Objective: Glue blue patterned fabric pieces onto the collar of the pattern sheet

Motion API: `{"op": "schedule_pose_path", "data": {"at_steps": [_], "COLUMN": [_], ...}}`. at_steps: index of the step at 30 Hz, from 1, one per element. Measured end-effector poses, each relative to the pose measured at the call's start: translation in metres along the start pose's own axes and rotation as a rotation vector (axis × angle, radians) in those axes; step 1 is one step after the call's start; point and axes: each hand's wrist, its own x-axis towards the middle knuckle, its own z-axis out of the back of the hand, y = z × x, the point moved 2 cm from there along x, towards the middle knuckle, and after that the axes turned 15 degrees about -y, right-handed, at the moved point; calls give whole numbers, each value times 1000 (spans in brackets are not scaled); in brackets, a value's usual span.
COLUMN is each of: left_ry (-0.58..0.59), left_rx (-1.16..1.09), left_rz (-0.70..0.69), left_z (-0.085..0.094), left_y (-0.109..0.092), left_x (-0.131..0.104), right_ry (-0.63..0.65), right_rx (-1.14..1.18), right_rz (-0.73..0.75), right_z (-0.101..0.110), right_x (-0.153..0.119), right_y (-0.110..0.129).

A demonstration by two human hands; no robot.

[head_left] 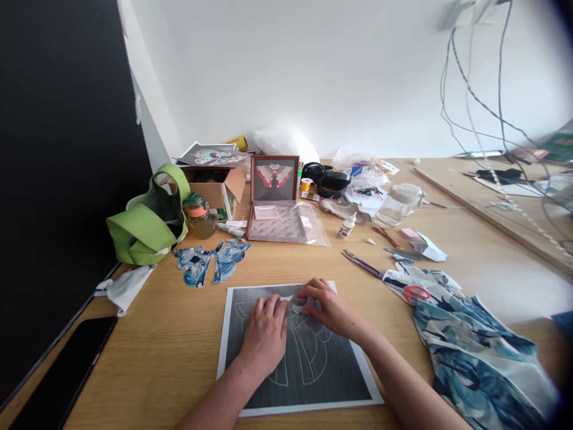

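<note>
A dark printed sheet (333,382) with a white border and pale winged outlines lies flat in front of me. My left hand (266,334) rests palm down on its upper middle, the fingers stretched out and the tips beside a small white scrap (286,298). My right hand (329,307) comes in from the right with bent fingers. Its thumb and fingertips close on a small white piece (297,309), partly hidden, whether paper or cloth I cannot tell. Blue-and-white patterned fabric cut-outs (230,260) lie beyond the sheet to the left.
Thread snips (362,263), red-handled scissors (416,292) and blue patterned fabric (478,352) lie on the right. A glue bottle (347,227) and a framed winged piece (274,179) stand farther back. At left are a green bag (138,233), a glass jar (199,221) and a black phone (62,370).
</note>
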Motion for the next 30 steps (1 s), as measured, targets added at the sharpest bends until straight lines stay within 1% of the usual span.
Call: {"op": "schedule_pose_path", "data": {"at_steps": [3, 6, 9, 15, 23, 26, 30], "left_ry": [0, 4, 12, 1, -16, -11, -2], "left_rx": [6, -5, -5, 19, 39, 38, 33], "left_rz": [-8, -11, -4, 5, -2, 4, 8], "left_z": [0, -1, -2, -2, -3, -2, -2], "left_y": [0, 0, 0, -1, -2, -3, -3], "left_x": [1, 2, 2, 1, 1, 2, 2], "right_ry": [16, 48, 61, 38, -55, -91, -148], "right_rx": [-4, -15, -3, 12, 38, 64, 83], "right_rz": [-35, -50, -38, 2, 65, 60, 57], "right_z": [9, 14, 12, 3, -17, -18, -15], "right_x": [-1, 0, 1, 0, -2, -2, -1], "right_y": [-9, -12, -11, -7, 10, 12, 6]}}
